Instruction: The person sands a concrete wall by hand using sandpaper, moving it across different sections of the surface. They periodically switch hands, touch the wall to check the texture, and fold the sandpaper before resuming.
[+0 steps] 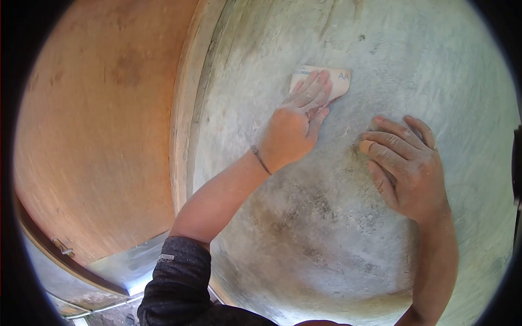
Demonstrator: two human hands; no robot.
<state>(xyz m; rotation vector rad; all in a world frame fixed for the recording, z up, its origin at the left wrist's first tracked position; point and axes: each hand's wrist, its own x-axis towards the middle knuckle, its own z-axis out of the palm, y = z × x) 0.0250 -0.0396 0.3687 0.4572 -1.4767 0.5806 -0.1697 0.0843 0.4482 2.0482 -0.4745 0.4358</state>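
Observation:
My left hand [293, 119] presses a sheet of sandpaper [338, 81] against a grey, plastered-looking wall [304, 190]. Its fingers lie over the sheet, and the printed pale backing faces me, with blue letters near the corners. A thin dark band circles that wrist. Lower and to the right, my right hand [408, 160] rests at the wall with bent fingers, some spread apart. A tan patch covers one of its fingertips. Pale dust coats the fingers of both hands. Dark smudges mark the wall below and between them.
A brown wooden door panel [103, 119] fills the left side, with a small metal latch [63, 248] low on it. The door frame [187, 108] stands between the panel and the wall. Bright ground shows at the bottom left.

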